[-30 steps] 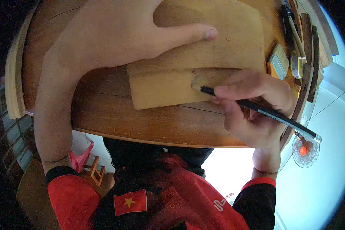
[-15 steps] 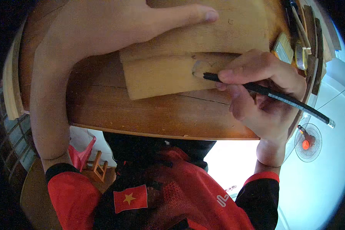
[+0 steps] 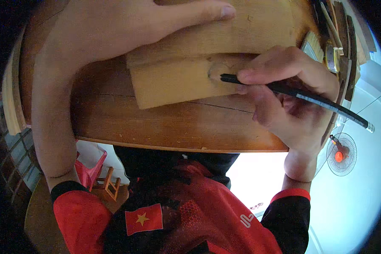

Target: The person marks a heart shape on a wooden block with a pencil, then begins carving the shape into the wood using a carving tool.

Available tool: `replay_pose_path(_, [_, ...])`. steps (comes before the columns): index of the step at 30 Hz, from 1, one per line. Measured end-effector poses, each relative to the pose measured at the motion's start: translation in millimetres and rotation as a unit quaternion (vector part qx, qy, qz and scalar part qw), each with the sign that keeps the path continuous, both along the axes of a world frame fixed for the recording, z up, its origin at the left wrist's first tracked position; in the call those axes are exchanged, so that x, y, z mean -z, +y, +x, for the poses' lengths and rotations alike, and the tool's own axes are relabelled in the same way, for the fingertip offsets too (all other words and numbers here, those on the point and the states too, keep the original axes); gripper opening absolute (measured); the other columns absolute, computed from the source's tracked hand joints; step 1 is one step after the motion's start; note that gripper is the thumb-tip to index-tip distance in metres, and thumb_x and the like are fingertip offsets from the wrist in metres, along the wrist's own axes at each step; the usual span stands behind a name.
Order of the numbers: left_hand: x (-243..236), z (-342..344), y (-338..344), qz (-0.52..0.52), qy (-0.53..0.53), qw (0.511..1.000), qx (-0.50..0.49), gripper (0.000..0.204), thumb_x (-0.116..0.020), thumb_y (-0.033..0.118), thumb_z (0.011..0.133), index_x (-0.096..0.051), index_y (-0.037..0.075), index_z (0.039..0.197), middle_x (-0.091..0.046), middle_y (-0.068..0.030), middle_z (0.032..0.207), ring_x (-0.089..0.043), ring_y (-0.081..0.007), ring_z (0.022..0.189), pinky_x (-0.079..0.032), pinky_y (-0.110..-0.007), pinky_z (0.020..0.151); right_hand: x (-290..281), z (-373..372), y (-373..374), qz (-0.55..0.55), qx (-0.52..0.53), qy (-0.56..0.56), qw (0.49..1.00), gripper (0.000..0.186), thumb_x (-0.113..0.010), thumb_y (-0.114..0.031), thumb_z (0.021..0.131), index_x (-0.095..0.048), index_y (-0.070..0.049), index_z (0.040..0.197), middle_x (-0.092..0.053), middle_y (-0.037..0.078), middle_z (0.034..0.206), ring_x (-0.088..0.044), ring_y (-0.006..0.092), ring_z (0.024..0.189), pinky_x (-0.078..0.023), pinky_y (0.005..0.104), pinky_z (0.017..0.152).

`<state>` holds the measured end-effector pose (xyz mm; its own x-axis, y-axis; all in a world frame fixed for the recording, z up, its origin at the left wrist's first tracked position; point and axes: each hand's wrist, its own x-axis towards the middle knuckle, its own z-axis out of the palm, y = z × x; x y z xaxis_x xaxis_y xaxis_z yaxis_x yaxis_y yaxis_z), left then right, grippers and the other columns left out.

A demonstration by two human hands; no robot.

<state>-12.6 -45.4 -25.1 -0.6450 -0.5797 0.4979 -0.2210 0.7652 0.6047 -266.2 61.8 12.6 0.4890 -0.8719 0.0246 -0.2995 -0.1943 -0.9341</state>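
A light wooden board [image 3: 169, 84] lies on the brown table, turned slightly askew. Another pale wooden piece [image 3: 258, 34] adjoins its far side; I cannot tell whether the two are joined. My left hand [image 3: 127, 25] rests flat over the far piece, thumb stretched to the right, its other fingers cut off by the upper edge. Pinched in my right hand [image 3: 296, 89] is a black pencil [image 3: 313, 101], its blunt end pointing right. The pencil's tip is at a faint curved drawn line [image 3: 211, 70] on the near board.
On the table's right side lie a flat paintbrush [image 3: 312, 45], a roll of tape [image 3: 332, 57] and several wooden strips [image 3: 349, 55]. The table's front edge [image 3: 178, 148] curves before me. A small wooden stool [image 3: 111, 186] stands below left, a fan [image 3: 341, 155] at right.
Both boards and my left hand have shifted slightly left and away from me. The pencil tip has also moved a little left and farther off, still held in my right hand.
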Motion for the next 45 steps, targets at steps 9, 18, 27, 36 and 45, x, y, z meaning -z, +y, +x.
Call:
replay_pose_path(9, [-22, -6, 22, -0.041, -0.075, 0.994, -0.061, 0.05, -0.082, 0.03, 0.088, -0.065, 0.0, 0.125, -0.074, -0.0192, 0.105, -0.074, -0.0315, 0.094, -0.058, -0.04, 0.083, 0, -6, -4, 0.006, -0.011, -0.018, 1.0, 0.014, -0.063, 0.012, 0.076, -0.068, 0.004, 0.086, -0.065, 0.012, 0.082, -0.059, 0.012, 0.063, -0.047, 0.0213, 0.051])
replay_pose_path(18, [-22, -5, 18, -0.034, -0.085, 0.994, -0.053, 0.05, -0.082, 0.029, 0.089, -0.065, 0.0, 0.126, -0.074, -0.0189, 0.107, -0.073, -0.0312, 0.095, -0.058, -0.04, 0.083, 3, -12, -12, -0.016, -0.046, -0.075, 0.996, 0.01, -0.062, 0.009, 0.077, -0.067, 0.004, 0.084, -0.064, 0.012, 0.08, -0.057, 0.0122, 0.059, -0.045, 0.0218, 0.049])
replay_pose_path(27, [-7, 1, 10, 0.015, -0.064, 0.997, -0.038, 0.051, -0.082, 0.029, 0.088, -0.064, 0.0, 0.126, -0.074, -0.0191, 0.108, -0.073, -0.0314, 0.096, -0.058, -0.04, 0.084, 8, -14, -14, -0.083, -0.122, -0.026, 0.989, 0.016, -0.06, 0.011, 0.075, -0.067, 0.004, 0.088, -0.062, 0.012, 0.08, -0.057, 0.0111, 0.058, -0.044, 0.0207, 0.05])
replay_pose_path(36, [-23, -5, 19, 0.039, -0.083, 0.994, -0.056, 0.052, -0.082, 0.029, 0.088, -0.064, 0.0, 0.128, -0.073, -0.0194, 0.108, -0.073, -0.0317, 0.098, -0.058, -0.041, 0.086, 8, -10, -7, -0.041, -0.054, -0.033, 0.997, 0.014, -0.059, 0.011, 0.075, -0.066, 0.002, 0.084, -0.059, 0.01, 0.079, -0.055, 0.0098, 0.056, -0.047, 0.0209, 0.05])
replay_pose_path(45, [-15, 2, 6, 0.035, -0.089, 0.995, -0.04, 0.06, -0.083, 0.038, 0.089, -0.063, 0.002, 0.133, -0.072, -0.0195, 0.115, -0.071, -0.0334, 0.106, -0.056, -0.043, 0.091, 12, -21, -15, -0.017, -0.038, -0.19, 0.981, 0.01, -0.057, 0.003, 0.086, -0.06, 0.003, 0.096, -0.055, 0.012, 0.081, -0.051, 0.0121, 0.05, -0.05, 0.0226, 0.046])
